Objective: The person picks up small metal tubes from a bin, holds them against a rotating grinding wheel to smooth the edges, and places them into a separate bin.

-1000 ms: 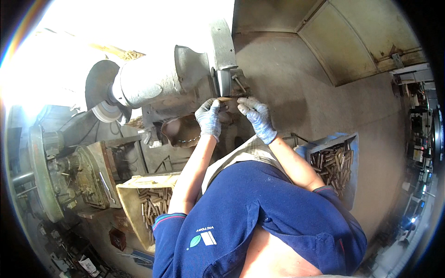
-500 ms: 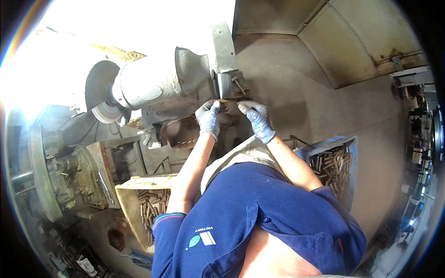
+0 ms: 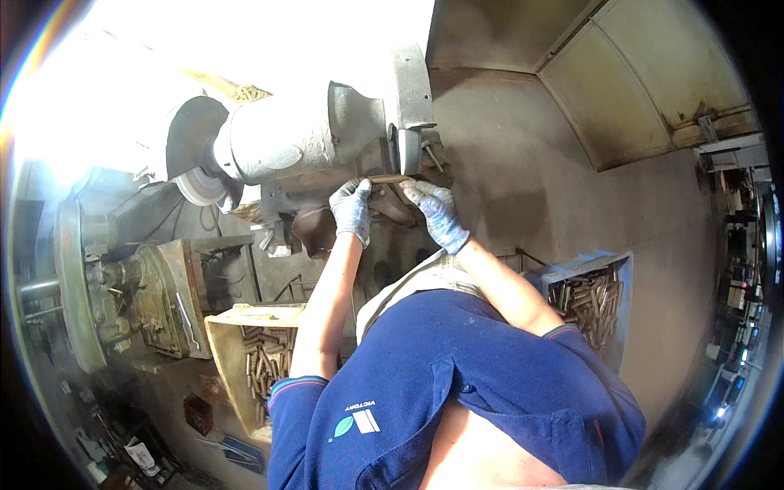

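Both my hands wear grey-blue knit gloves and are raised at the front of a bench grinder (image 3: 273,135). A short, thin brownish metal rod (image 3: 387,178) spans the gap between them, just below the grinder's right wheel (image 3: 409,152). My left hand (image 3: 351,210) pinches the rod's left end between thumb and fingers. My right hand (image 3: 438,214) has its fingers closed at the right end, close under the wheel. Whether the rod touches the wheel cannot be made out.
A pale yellow bin (image 3: 231,371) of metal pieces stands at my left, a blue-edged bin (image 3: 627,306) of similar pieces at my right. The grinder's left wheel (image 3: 198,186) is pale. A greenish machine (image 3: 73,286) stands far left; metal panels (image 3: 645,73) rise at the back right.
My hands have shifted left relative to the grinder, and more of the rod shows between them. The whole view has also moved slightly, with the grinder now farther right in it.
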`<state>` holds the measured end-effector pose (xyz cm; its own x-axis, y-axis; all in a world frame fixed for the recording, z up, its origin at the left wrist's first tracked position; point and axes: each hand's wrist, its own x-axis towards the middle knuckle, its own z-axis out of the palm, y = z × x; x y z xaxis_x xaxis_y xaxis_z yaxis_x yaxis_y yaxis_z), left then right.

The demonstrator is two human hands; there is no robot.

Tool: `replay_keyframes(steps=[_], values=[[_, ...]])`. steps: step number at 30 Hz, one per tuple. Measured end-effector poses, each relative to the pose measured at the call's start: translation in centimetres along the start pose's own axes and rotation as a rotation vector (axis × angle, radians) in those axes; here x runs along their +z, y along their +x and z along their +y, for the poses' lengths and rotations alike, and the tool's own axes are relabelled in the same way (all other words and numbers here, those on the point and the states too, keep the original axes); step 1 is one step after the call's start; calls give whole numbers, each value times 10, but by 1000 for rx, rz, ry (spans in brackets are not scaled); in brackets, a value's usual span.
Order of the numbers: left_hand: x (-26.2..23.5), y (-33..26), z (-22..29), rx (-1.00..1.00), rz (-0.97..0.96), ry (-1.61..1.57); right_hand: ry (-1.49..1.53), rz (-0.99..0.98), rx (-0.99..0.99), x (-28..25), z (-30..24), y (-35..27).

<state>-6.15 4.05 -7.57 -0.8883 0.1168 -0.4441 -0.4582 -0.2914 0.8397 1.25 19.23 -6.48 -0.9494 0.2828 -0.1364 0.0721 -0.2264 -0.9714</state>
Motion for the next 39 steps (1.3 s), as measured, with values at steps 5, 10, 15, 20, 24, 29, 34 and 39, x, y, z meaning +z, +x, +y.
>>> replay_keyframes(steps=[5,10,15,20,24,29,34,39], values=[[-7,-25,12,79,-90,-99,-59,-100,-159,-5,7,-9],[-19,-56,23,8,-160,-72,-476,-166,-607,-21,-31,-50],[-4,-62,32,42,-167,-81,-616,-188,-646,-25,-50,-63],[-3,-62,30,123,-293,23,-430,-153,-564,-30,-49,-59],[3,-63,28,235,-313,156,-280,-69,-448,-33,-37,-52],[2,-48,20,132,-308,87,-502,-42,-572,-33,-35,-49],[0,-37,7,208,-314,140,-356,-15,-517,-36,-17,-41],[2,-21,-12,176,-275,80,-225,-8,-377,-39,-7,-34]])
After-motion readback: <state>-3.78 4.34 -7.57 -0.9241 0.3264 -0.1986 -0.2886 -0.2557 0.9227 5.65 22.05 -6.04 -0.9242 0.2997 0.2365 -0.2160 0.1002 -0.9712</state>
